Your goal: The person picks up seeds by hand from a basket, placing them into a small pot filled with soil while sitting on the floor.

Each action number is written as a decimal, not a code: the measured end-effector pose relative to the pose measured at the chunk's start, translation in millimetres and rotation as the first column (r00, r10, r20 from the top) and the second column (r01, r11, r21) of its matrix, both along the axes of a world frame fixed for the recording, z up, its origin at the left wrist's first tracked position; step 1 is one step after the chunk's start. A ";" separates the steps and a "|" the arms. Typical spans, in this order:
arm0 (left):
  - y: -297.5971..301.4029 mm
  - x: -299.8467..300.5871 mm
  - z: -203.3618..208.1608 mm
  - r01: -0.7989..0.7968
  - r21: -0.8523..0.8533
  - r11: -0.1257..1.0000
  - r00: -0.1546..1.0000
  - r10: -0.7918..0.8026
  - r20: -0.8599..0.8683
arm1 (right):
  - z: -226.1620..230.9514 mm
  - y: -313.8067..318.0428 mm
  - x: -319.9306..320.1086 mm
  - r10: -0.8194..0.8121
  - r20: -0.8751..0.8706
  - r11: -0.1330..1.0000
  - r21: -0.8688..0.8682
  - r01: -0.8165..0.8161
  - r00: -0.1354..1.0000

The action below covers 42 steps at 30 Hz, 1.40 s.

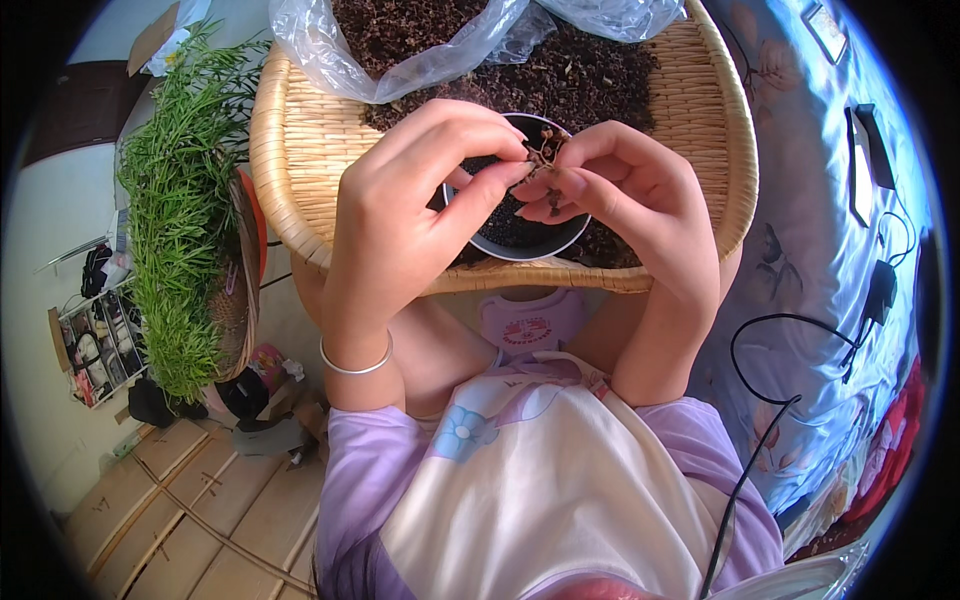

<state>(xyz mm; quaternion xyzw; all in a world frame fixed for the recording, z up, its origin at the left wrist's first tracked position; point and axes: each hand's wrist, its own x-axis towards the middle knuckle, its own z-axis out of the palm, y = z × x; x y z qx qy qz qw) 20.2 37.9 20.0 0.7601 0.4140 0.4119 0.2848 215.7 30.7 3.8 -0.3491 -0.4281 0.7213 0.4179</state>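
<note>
Apparently for fine control, the sprig (547, 157) is pinched between the fingertips of the left hand (410, 195) and right hand (648, 195), over a bowl (540, 243) that probably catches crumbs; the rimmed tray (290, 175) beneath seemingly contains loose bits (595, 80) beyond the hands.

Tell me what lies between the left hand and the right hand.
A small brown sprig, at the fingertips of the left hand and the right hand, above the bowl; the head view shows it.
</note>
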 end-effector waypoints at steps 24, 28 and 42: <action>-4.5 1.5 0.2 0.024 -0.230 0.973 0.990 0.008 0.138 | -2.6 1.5 0.1 -0.082 -0.130 0.994 0.054 0.090 0.988; -4.6 4.2 -2.7 0.011 -0.203 0.979 0.993 0.013 0.116 | -3.2 2.5 1.5 -0.096 -0.192 0.993 0.043 0.106 0.977; 2.4 3.0 -5.7 -0.089 -0.034 0.995 0.990 0.092 0.107 | -2.9 0.6 -2.7 -0.067 -0.036 0.996 0.048 0.069 0.997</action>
